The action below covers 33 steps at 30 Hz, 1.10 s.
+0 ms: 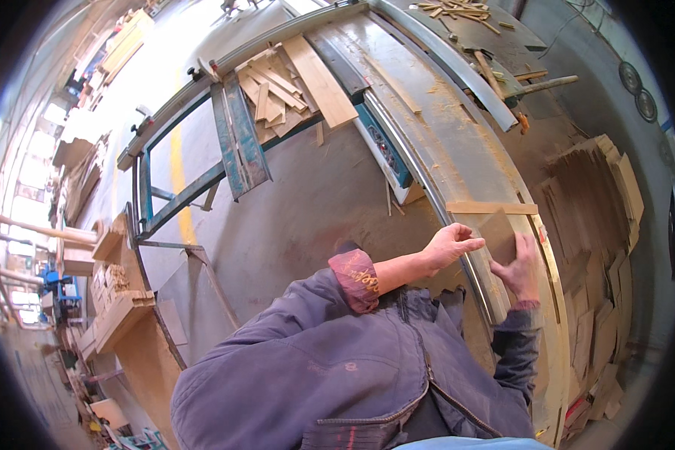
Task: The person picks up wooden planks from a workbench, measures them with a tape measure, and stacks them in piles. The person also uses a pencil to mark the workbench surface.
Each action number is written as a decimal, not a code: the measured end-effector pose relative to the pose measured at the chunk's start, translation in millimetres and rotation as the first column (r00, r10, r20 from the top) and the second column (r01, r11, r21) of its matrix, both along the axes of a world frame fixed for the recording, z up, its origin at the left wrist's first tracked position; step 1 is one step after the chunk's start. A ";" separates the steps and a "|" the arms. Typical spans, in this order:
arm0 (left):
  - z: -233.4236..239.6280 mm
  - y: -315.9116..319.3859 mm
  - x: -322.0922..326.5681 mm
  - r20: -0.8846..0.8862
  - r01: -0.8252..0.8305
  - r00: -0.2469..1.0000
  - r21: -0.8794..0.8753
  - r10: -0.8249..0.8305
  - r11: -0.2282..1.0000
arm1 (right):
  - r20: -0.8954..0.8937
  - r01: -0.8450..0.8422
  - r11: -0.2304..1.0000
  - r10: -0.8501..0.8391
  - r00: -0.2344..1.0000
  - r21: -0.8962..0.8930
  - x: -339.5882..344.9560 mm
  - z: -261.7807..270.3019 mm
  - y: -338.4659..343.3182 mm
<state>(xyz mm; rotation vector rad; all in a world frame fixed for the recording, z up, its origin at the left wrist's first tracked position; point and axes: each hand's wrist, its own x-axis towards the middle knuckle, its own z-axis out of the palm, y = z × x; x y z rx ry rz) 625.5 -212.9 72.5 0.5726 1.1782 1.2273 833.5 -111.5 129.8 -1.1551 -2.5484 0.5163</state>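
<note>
A small thin brown board [496, 236] stands tilted over the metal saw table [472, 169], at its near end. My right hand [518, 269] grips it from the right, thumb on the near side and fingers at the right edge. Just left of the board is my left hand [453, 247], thumb and fingers apart, with nothing seen between them; whether a fingertip touches the board cannot be told. Beyond both hands a narrow wooden strip [492, 208] lies across the table.
Loose wooden offcuts [273, 90] and a longer plank [320, 81] rest on the side frame. Sawdust covers parts of the table. A hammer [486, 73] lies on a bench at upper right. Stacked brown panels [590, 197] stand at right, and cut wood [112, 287] is piled at left.
</note>
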 end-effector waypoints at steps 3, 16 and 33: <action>-0.5 -6.0 -18.5 0.023 -0.077 0.997 -0.038 0.078 0.996 | -0.020 -0.085 0.996 0.085 0.996 0.005 -55.9 12.0 10.4; -66.8 13.3 -246.9 0.099 -0.698 0.697 -0.135 0.711 0.703 | 0.361 -0.033 0.975 -0.050 0.931 0.221 -179.6 -34.7 128.3; -416.7 131.1 -380.3 -0.310 -0.624 0.751 -0.042 0.584 0.780 | 0.133 -0.143 0.959 0.113 0.985 0.246 -350.0 -136.8 121.5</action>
